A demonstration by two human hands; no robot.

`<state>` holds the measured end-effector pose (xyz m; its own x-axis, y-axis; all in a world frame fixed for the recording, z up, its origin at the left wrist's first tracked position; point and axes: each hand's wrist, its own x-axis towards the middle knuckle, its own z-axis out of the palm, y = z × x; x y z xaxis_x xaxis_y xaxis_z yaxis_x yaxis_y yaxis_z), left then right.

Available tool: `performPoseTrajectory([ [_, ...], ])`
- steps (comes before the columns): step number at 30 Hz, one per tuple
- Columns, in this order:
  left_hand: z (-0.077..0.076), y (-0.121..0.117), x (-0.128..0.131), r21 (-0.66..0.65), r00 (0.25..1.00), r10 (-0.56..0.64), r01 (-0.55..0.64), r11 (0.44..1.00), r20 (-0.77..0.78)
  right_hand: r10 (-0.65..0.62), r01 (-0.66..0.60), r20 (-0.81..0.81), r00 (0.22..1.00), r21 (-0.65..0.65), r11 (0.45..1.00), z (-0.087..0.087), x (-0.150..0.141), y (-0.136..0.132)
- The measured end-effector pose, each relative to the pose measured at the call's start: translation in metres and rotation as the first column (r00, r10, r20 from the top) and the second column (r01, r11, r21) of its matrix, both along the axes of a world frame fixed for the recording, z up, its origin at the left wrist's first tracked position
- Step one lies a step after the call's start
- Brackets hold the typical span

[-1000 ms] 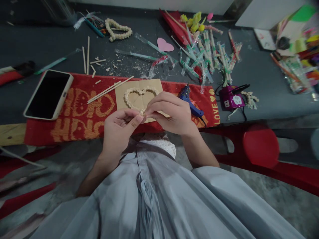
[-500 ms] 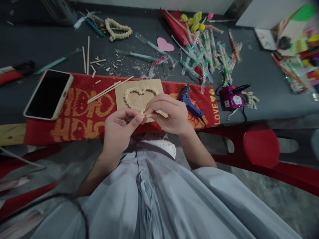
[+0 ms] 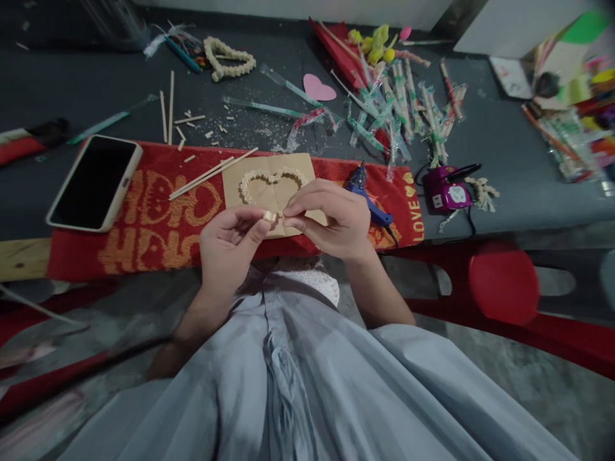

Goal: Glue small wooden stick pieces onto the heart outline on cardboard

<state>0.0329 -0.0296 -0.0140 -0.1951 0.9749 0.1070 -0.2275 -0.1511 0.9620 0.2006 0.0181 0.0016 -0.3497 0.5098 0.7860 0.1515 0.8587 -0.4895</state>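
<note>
My left hand [image 3: 233, 240] pinches a small cluster of pale wooden stick pieces [image 3: 269, 216] between thumb and fingertips. Just right of it, my right hand [image 3: 331, 214] is closed in a pinch on a tiny pale stick piece [image 3: 281, 215]; a narrow gap shows between the two. Beyond my fingers, a heart outline of short stick pieces [image 3: 245, 180] lies on a square of brown cardboard [image 3: 232, 192]. Its lower part is hidden behind my hands. A blue glue gun [image 3: 369, 200] rests on the red towel [image 3: 192, 246], to the right of my right hand.
A phone [image 3: 93, 182] lies at the towel's left end. Thin sticks [image 3: 214, 174] cross the towel. Behind are cut bits, a second pale stick frame [image 3: 228, 59], a pink paper heart [image 3: 319, 88] and wrapped sticks [image 3: 398, 96]. A purple device [image 3: 446, 190] stands right. A red stool [image 3: 504, 282] is below.
My hands have drawn slightly apart; their fingertips were together before. The stick cluster in my left fingers now shows more plainly. The things on the table have not moved.
</note>
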Motion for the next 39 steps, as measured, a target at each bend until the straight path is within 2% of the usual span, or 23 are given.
performPoseTrajectory([
  [2, 0.000, -0.001, 0.000, 0.063, 0.999, 0.022, -0.019, 0.998, -0.047, -0.027, 0.028, 0.023, 0.999, -0.039, 0.999, -0.001, 0.000, -0.002],
  [6, 0.003, -0.004, -0.002, 0.100, 0.988, 0.064, -0.051, 0.994, -0.138, -0.065, 0.072, 0.071, 0.995, -0.099, 0.992, -0.004, -0.002, -0.007],
  [14, -0.009, -0.007, -0.013, 0.210, 0.940, 0.150, -0.086, 0.974, -0.308, -0.040, 0.040, 0.017, 0.999, -0.008, 0.999, -0.002, -0.005, -0.011],
  [17, -0.008, -0.008, -0.015, 0.329, 0.901, 0.203, -0.072, 0.942, -0.384, -0.013, 0.014, -0.041, 0.999, 0.037, 0.999, -0.001, -0.007, -0.013],
  [21, -0.003, -0.009, -0.013, 0.515, 0.842, 0.275, 0.005, 0.857, -0.465, -0.014, 0.018, -0.057, 0.998, 0.063, 0.998, -0.001, -0.008, -0.013],
  [23, -0.002, -0.009, -0.012, 0.555, 0.815, 0.309, 0.018, 0.831, -0.490, -0.034, 0.038, -0.052, 0.998, 0.076, 0.996, -0.003, -0.009, -0.013],
  [29, -0.004, -0.003, -0.010, 0.514, 0.838, 0.305, -0.034, 0.857, -0.452, -0.081, 0.088, -0.086, 0.993, 0.085, 0.992, -0.006, -0.012, -0.012],
  [34, -0.004, 0.003, -0.017, 0.548, 0.800, 0.311, 0.025, 0.836, -0.512, -0.110, 0.108, 0.019, 0.994, 0.065, 0.992, -0.004, -0.009, -0.008],
  [36, -0.003, 0.004, -0.020, 0.529, 0.785, 0.293, 0.052, 0.847, -0.546, -0.089, 0.086, 0.082, 0.993, 0.039, 0.996, -0.002, -0.006, -0.006],
  [39, 0.000, 0.005, -0.024, 0.441, 0.772, 0.217, 0.091, 0.893, -0.597, -0.015, 0.016, 0.148, 0.989, -0.007, 1.000, 0.001, -0.003, -0.003],
])
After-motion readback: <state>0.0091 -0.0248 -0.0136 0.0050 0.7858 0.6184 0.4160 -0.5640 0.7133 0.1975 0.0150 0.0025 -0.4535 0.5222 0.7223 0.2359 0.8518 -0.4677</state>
